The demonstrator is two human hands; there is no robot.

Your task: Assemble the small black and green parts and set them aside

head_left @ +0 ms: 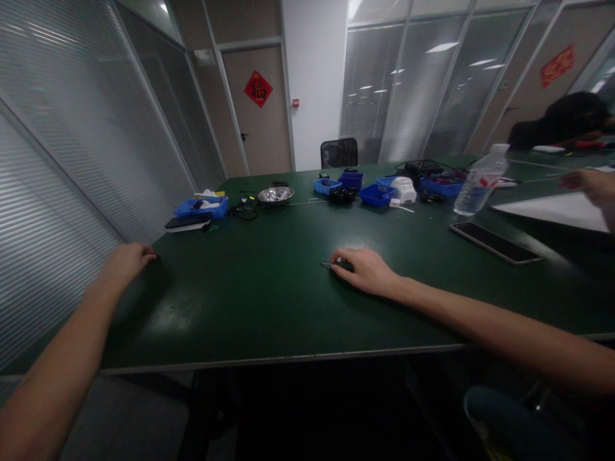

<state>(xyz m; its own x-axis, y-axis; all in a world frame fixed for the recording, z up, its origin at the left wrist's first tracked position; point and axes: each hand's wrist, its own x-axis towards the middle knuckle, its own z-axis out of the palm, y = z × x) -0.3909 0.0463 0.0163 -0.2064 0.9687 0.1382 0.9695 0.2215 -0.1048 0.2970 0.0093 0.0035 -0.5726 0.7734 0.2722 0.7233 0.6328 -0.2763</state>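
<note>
my right hand point(368, 270) is curled low over the green table point(269, 314), thumb and fingers pinching a small dark tool point(343, 265), its thin metal tip pointing left, between my hands. my left hand point(132, 261) pinches a tiny dark object point(157, 257) near the table's left edge. bare tabletop lies between them; the front edge runs nearer me.

Office, with glass partitions point(369, 89) and blinds point(368, 73)
</note>
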